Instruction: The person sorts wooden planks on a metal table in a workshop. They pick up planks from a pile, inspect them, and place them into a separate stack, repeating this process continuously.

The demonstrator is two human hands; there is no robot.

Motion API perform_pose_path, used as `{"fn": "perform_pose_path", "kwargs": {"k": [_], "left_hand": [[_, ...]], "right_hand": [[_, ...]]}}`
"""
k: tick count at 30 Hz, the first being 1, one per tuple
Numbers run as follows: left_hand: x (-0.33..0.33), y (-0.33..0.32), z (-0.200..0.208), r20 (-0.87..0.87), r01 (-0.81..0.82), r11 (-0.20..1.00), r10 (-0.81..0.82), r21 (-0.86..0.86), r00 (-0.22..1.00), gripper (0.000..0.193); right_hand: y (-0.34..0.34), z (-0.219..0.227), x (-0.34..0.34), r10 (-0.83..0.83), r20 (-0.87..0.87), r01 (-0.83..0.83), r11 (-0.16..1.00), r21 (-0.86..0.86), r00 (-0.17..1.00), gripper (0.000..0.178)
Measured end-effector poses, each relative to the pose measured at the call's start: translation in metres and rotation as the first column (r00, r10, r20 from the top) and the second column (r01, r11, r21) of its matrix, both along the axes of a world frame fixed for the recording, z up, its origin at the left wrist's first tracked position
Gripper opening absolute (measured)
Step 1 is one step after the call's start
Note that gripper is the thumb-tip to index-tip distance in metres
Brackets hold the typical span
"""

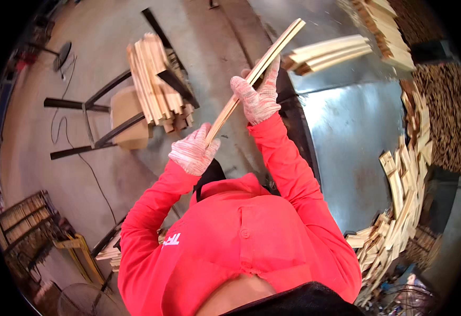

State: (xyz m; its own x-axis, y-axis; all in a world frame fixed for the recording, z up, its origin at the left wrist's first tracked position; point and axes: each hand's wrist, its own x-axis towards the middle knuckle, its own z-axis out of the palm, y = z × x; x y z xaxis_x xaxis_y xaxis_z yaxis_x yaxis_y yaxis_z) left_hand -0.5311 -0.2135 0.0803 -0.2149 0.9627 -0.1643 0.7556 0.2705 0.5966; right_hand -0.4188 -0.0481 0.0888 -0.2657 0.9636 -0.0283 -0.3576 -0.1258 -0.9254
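Observation:
Both my hands wear pinkish knitted work gloves and hold a thin bundle of long wooden strips [256, 72] slanting from lower left to upper right in front of me. My left hand [196, 151] grips the near end. Farther up, my right hand [258, 94] is closed round the bundle, its fingers partly hidden behind the wood. Right of that hand, a few wooden strips [331, 52] lie together on a shiny metal table [341, 137]. To the left, a stack of wooden strips [154, 84] rests in a dark metal frame [115, 87].
Loose wooden pieces [399, 210] are heaped along the table's right edge. More strips [386, 31] stand stacked at the far right, near a large wood pile [444, 110]. A black cable [90, 171] runs over the floor at left. A loaded rack [25, 221] stands lower left.

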Motion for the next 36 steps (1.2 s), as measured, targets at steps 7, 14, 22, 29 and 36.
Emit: {"fn": "perform_pose_path", "kwargs": {"k": [7, 14, 22, 29, 36], "left_hand": [[-0.125, -0.025, -0.028, 0.496, -0.165, 0.98, 0.199, -0.112, 0.845, 0.086], [-0.154, -0.033, -0.046, 0.512, -0.308, 0.95, 0.286, -0.045, 0.81, 0.123], [-0.082, 0.009, -0.035, 0.223, -0.262, 0.952, 0.224, 0.16, 0.949, 0.125], [0.02, 0.045, -0.012, 0.263, 0.075, 0.932, -0.177, 0.356, 0.948, 0.122], [0.201, 0.109, -0.004, 0.83, 0.385, 0.9, -0.369, 0.206, 0.418, 0.094]], "right_hand": [[-0.004, -0.001, -0.152, 0.343, -0.12, -0.335, 0.939, 0.082, 0.932, 0.107], [0.009, -0.014, -0.21, 0.573, -0.185, -0.587, 0.809, -0.026, 0.799, 0.089], [0.049, 0.016, -0.141, 0.436, -0.541, -0.532, 0.847, -0.024, 0.719, 0.085], [0.054, 0.055, 0.025, 0.169, -0.47, -0.171, 0.985, 0.039, 0.866, 0.074], [0.011, 0.004, 0.269, -0.297, -0.039, 0.299, 0.939, 0.17, 0.954, 0.092]]}}
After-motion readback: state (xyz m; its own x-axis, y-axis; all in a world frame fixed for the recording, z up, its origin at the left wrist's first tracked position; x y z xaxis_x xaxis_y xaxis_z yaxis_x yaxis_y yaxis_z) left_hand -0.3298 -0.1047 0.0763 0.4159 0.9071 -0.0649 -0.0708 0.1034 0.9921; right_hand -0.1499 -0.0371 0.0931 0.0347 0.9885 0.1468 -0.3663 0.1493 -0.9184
